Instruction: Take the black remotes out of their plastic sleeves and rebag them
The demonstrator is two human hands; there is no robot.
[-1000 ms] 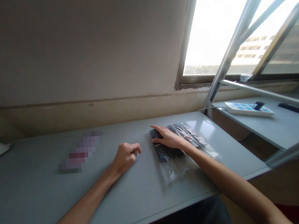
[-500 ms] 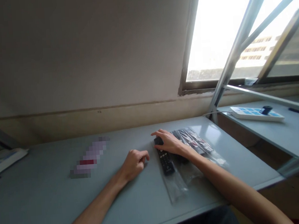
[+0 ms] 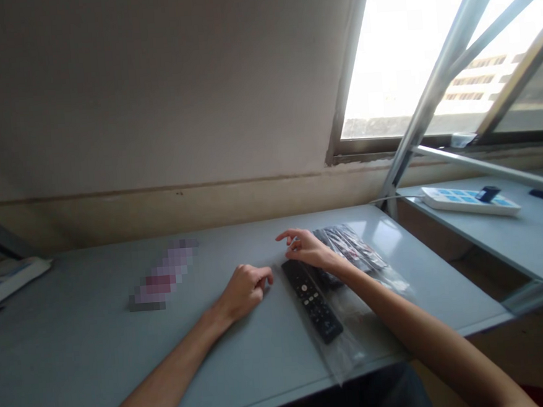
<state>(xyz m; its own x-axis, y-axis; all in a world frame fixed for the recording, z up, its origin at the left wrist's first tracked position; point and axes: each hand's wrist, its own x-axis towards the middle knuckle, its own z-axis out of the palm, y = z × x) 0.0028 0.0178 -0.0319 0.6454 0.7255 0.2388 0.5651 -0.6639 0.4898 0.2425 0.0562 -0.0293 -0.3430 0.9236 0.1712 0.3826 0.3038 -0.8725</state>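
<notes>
A black remote control [image 3: 313, 303] in a clear plastic bag [image 3: 342, 355] lies slanted on the grey desk [image 3: 209, 381], the bag's end at the front edge. My right hand [image 3: 308, 250] is just above the remote's far end, fingers bent and apart, with nothing seen in them. Beside it on the right lies another clear bag with dark and patterned contents [image 3: 349, 247], partly hidden by my right hand and forearm. My left hand [image 3: 247, 289] rests on the desk left of the remote, its fingers curled in and holding nothing visible.
A pixelated pinkish item [image 3: 165, 276] lies left on the desk. A white power strip [image 3: 469, 201] with a black plug sits on the right-hand desk, behind a metal frame [image 3: 434, 74]. Another white strip [image 3: 12, 283] is at the far left.
The bagged remote has shifted toward the desk's front edge and turned slightly. My right hand has come off it. My left hand stays nearly in place. The view has shifted a little.
</notes>
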